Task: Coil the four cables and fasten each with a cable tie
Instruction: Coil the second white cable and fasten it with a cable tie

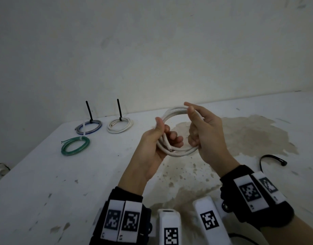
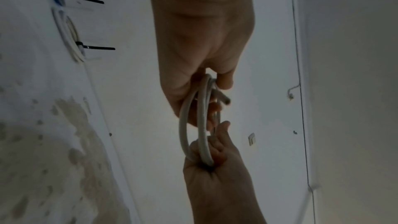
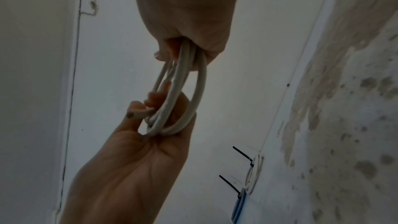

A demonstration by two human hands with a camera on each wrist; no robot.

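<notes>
We see both hands holding one coil of thick white round cable (image 1: 177, 131) in the air above the white, brown-stained surface (image 1: 46, 174). The left hand (image 1: 155, 144) has its fingers curled round the coil's left side, thumb up along the strands, and a cut cable end (image 1: 169, 149) pokes out below its fingers. The right hand (image 1: 205, 131) grips the opposite side, fingers curled through the loop and thumb and forefinger pinching the top strands. No tie shows on this coil.

Three finished coils lie at the far left of the surface, well apart from the hands: a blue and grey coil (image 1: 89, 127) with a black cable tie (image 1: 89, 111) standing upright, a white coil (image 1: 120, 125) with another upright black tie (image 1: 119, 109), and a green coil (image 1: 75, 146) bound with a pale tie (image 1: 81, 138). A loose black cable tie (image 1: 272, 160) lies curved on the surface to the right, near the right wrist.
</notes>
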